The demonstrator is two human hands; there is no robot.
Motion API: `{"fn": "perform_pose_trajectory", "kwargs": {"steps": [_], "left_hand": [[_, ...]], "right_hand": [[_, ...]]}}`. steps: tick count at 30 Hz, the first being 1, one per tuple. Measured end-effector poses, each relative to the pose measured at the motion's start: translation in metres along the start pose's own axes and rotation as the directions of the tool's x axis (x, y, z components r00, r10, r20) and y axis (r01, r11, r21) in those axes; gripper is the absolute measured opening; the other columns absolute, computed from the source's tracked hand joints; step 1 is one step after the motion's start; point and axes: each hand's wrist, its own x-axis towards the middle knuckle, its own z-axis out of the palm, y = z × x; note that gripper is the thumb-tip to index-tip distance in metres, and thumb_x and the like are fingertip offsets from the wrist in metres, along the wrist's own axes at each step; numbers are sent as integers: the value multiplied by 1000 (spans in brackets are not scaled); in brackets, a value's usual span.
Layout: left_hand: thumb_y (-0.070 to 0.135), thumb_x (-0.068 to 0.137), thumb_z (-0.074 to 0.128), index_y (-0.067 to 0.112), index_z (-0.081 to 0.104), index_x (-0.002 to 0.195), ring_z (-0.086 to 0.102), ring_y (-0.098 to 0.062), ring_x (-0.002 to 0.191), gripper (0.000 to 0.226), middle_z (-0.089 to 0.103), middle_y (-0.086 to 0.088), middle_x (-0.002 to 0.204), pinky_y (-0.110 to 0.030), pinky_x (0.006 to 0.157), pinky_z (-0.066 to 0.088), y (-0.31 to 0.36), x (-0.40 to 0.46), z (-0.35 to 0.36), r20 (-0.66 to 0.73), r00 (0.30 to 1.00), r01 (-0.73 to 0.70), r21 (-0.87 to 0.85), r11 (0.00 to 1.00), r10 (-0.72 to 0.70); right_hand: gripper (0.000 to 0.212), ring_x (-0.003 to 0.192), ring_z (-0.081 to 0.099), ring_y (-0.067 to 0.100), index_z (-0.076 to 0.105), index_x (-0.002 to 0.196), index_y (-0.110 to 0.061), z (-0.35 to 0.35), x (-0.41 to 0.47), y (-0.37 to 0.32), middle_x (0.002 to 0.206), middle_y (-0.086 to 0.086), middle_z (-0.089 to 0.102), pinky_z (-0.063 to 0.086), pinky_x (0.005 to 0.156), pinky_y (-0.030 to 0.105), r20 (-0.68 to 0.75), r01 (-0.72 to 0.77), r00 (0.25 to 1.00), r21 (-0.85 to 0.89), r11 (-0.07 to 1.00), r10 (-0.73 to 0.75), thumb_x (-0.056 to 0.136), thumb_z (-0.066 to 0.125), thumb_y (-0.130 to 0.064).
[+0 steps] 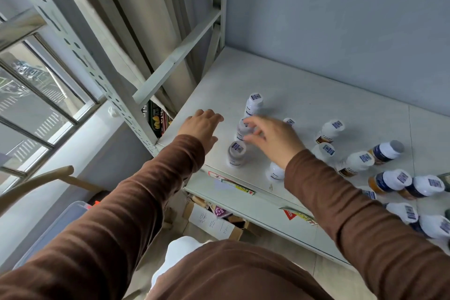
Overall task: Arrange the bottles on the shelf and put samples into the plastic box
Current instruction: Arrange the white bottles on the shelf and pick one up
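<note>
- task judged early to midway: three white-capped bottles lined up on the shelf [304,95] near frame centre — far bottle [253,104], middle bottle [243,128], near bottle [236,153].
- right hand [272,140] at centre frame, fingers curled round the middle bottle's cap; grip seems a light pinch, blurred, so firmness unclear.
- left hand [203,126] just left of the row, fingers straight and spread, holding nothing, hovering over bare shelf.
- still loose: scattered bottles [389,180] at right and lower right of frame, several tilted or crowded together, some amber-bodied with dark labels; one more white bottle [275,172] under the right wrist.
- plastic box [58,229] at lower left of frame, down on the floor, well apart from the shelf; contents not visible, sample step judged not begun.
- around: perforated shelf upright [97,75] crossing upper left, window with bars at far left, cardboard carton [214,221] on the lower level.
- in the way: near bottle close by the right forearm, likely to tip on withdrawal; shelf front edge near.
</note>
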Motion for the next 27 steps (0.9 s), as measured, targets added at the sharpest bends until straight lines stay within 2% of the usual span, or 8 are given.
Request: {"fn": "perform_pose_trajectory", "kwargs": {"steps": [3, 7, 12, 16, 18, 21, 25, 27], "left_hand": [[28, 84, 69, 26, 49, 132, 46, -24, 120, 53, 52, 1, 133, -40, 95, 42, 5, 10, -5, -15, 1000, -8, 22, 1000, 8], [29, 84, 69, 26, 49, 131, 47, -24, 120, 51, 52, 1, 132, -39, 94, 43, 13, 22, -7, -2, 1000, -9, 10, 1000, 9], [29, 83, 69, 26, 49, 130, 48, -24, 119, 50, 53, 0, 130, -38, 96, 43, 19, 32, -3, 62, 997, -35, -22, 999, 37], [32, 77, 77, 21, 53, 125, 54, -23, 113, 54, 59, -1, 124, -34, 95, 44, 11, 35, -2, 71, 997, 31, -311, 950, -9], [30, 72, 82, 20, 57, 116, 59, -21, 104, 52, 63, 1, 113, -30, 89, 46, 11, 32, -7, 65, 998, 58, -624, 780, -22], [31, 74, 75, 16, 60, 110, 60, -14, 86, 42, 64, 1, 96, -28, 82, 49, 17, 30, -24, 111, 993, 117, -933, 342, -38], [39, 94, 54, 8, 59, 114, 60, -21, 80, 38, 65, -11, 91, -31, 80, 51, 23, 27, -42, 303, 951, 307, -895, -323, 65], [49, 98, 42, 9, 56, 118, 58, -21, 69, 48, 62, -15, 87, -28, 69, 53, 26, 24, -46, 359, 920, 388, -778, -494, 157]], "right_hand": [[29, 98, 63, 24, 64, 116, -16, -17, 18, 12, 113, 3, 66, 47, 88, 33, -76, -41, 996, -77, 996, 35, 87, 65, -18], [41, 120, 50, 30, 56, 133, -20, 0, 43, 16, 133, 7, 54, 40, 99, 34, 109, 13, 994, -245, 969, 15, 92, 59, -14], [41, 124, 44, 29, 55, 131, -26, 22, 58, 15, 130, 4, 52, 44, 99, 42, 262, 82, 965, -363, 928, 17, 92, 55, -13], [34, 108, 58, 26, 63, 118, -22, 1, 66, 18, 115, 3, 64, 44, 90, 31, 130, -65, 988, -145, 987, 84, 85, 68, -23], [29, 89, 66, 24, 68, 99, -24, -14, 72, 17, 95, 0, 69, 52, 85, 35, 42, -187, 982, 133, 973, 183, 76, 76, -38], [44, 71, 68, 23, 65, 78, -24, -33, 80, 5, 75, -2, 68, 59, 74, 43, -20, -256, 961, 315, 914, 276, 64, 71, -64], [54, 69, 62, 24, 62, 79, -15, -50, 89, -15, 71, 0, 62, 52, 69, 36, -88, -229, 960, 307, 924, 267, 75, 62, -69], [50, 66, 56, 18, 61, 77, -19, -54, 89, -24, 69, -3, 60, 48, 68, 33, -98, -179, 969, 353, 918, 227, 78, 61, -68]]}}
